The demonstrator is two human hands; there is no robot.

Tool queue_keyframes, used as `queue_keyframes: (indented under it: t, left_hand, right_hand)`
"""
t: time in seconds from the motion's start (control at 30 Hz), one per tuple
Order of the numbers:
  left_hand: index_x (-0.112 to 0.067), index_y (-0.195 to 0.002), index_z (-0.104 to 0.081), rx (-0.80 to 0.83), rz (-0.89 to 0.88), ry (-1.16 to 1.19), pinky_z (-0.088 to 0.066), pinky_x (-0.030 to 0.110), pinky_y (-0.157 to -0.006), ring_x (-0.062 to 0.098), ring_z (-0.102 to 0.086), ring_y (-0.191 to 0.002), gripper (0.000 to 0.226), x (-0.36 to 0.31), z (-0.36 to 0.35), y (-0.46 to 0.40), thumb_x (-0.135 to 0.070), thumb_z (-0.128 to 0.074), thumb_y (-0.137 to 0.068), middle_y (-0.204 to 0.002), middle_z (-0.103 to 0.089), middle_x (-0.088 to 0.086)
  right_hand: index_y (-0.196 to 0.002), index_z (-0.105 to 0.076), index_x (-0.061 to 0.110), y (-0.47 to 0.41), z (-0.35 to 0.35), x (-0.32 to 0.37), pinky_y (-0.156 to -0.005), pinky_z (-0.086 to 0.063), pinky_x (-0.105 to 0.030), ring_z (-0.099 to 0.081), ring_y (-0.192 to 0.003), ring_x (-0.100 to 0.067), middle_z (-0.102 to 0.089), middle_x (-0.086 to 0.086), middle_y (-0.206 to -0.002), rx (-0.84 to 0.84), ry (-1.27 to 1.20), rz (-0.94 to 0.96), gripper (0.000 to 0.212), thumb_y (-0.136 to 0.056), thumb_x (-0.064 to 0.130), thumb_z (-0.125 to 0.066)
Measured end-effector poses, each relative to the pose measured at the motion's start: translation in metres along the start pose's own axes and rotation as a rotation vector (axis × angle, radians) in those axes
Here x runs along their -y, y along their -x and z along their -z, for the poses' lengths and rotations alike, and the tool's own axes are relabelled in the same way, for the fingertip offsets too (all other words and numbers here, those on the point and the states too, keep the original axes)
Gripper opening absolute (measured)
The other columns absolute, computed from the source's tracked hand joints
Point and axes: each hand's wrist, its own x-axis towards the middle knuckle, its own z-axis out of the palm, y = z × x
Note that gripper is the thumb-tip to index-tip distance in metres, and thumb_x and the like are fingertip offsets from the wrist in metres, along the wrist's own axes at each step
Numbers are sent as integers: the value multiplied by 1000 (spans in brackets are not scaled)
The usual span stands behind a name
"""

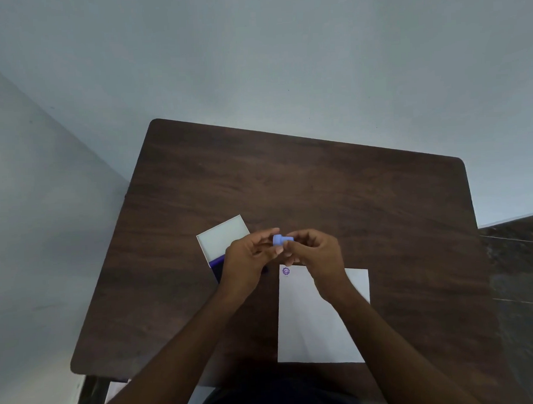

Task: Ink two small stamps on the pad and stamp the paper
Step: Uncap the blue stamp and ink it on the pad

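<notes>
A small blue stamp (281, 239) is held in the air between both hands, above the table. My left hand (246, 263) pinches its left end and my right hand (315, 256) pinches its right end. Below them lies a white sheet of paper (313, 328) with one purple stamped mark (286, 271) at its top left corner. The ink pad (216, 262) lies open to the left, its white lid (224, 237) raised and its purple pad mostly hidden by my left hand. A second stamp is not visible.
The dark wooden table (289, 182) stands against pale walls at the back and left. Its right edge borders a dark tiled floor (519, 282). A small dark object (264, 269) lies beside the paper's top left corner, mostly hidden by my left hand.
</notes>
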Motion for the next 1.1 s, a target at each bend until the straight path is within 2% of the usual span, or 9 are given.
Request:
queue_keyframes:
  t: [0.07, 0.2, 0.33, 0.43, 0.6, 0.77, 0.93, 1.03, 1.1]
  left_hand:
    - [-20, -118, -67, -1, 4, 58, -45, 1, -73, 2, -65, -88, 38, -3, 6, 6, -30, -71, -81, -104, -69, -9]
    - [-17, -111, -72, 4, -8, 106, -52, 12, -79, 7, -68, -87, 36, -6, 19, 20, -24, -77, -76, -98, -73, -6]
    - [-18, -105, -73, 0, -27, 92, -49, 8, -76, 2, -66, -83, 33, -9, 23, 29, -21, -80, -73, -92, -71, -9]
    - [-18, -103, -74, -18, -42, 78, -47, 5, -74, -4, -64, -80, 32, -9, 23, 33, -19, -81, -72, -89, -70, -11]
    - [-15, -103, -74, -8, -35, 91, -52, 13, -79, 8, -67, -83, 32, -10, 24, 36, -19, -81, -71, -93, -73, -3]
    - [-15, -102, -74, 7, -35, 155, -50, 8, -73, 1, -68, -80, 32, -13, 27, 35, -15, -81, -71, -91, -74, -3]
    - [-20, -102, -73, 9, -71, 174, -51, 9, -72, 3, -67, -83, 32, -11, 31, 37, -17, -80, -71, -92, -72, -5]
    - [-19, -102, -73, -47, -132, 93, -51, 13, -78, 11, -64, -90, 31, -2, 36, 41, -17, -81, -72, -98, -69, -4]
    - [-26, -99, -72, -92, -107, 98, -53, 17, -78, 10, -64, -88, 31, 6, 43, 45, -18, -81, -71, -96, -70, -9]
  right_hand:
    - [-91, -71, 14, 6, 1, 2, -60, -57, -22, -71, -66, -20, -74, 0, -76, 55, -99, -34, 10, -82, 18, -71]
    - [-96, -74, 13, 16, 3, 5, -63, -56, -21, -70, -64, -20, -75, -2, -77, 166, -171, -16, 15, -82, 20, -70]
    - [-93, -74, 20, 24, 1, 4, -62, -53, -15, -70, -66, -16, -75, 5, -73, 187, -113, 38, 11, -82, 20, -69]
    - [-100, -73, 13, 27, -1, 0, -62, -53, -13, -69, -70, -14, -74, 4, -79, 151, -36, 32, 19, -83, 19, -69]
    - [-104, -72, 9, 30, 0, 0, -65, -53, -13, -69, -71, -6, -72, 5, -82, 151, 7, 72, 22, -83, 16, -68]
    - [-103, -72, 7, 30, 1, 3, -63, -52, -11, -68, -71, -3, -72, 9, -79, 154, -1, 85, 20, -84, 13, -67]
    - [-97, -74, 17, 32, 0, 7, -62, -52, -12, -69, -71, -7, -73, 15, -73, 161, -22, 82, 14, -84, 16, -67]
    - [-90, -73, 29, 35, -2, 10, -62, -53, -15, -70, -68, -15, -75, 8, -73, 201, -54, 106, 14, -86, 18, -66]
    - [-93, -74, 26, 36, -5, 9, -64, -54, -18, -69, -66, -19, -75, 2, -75, 230, -55, 108, 14, -88, 18, -64]
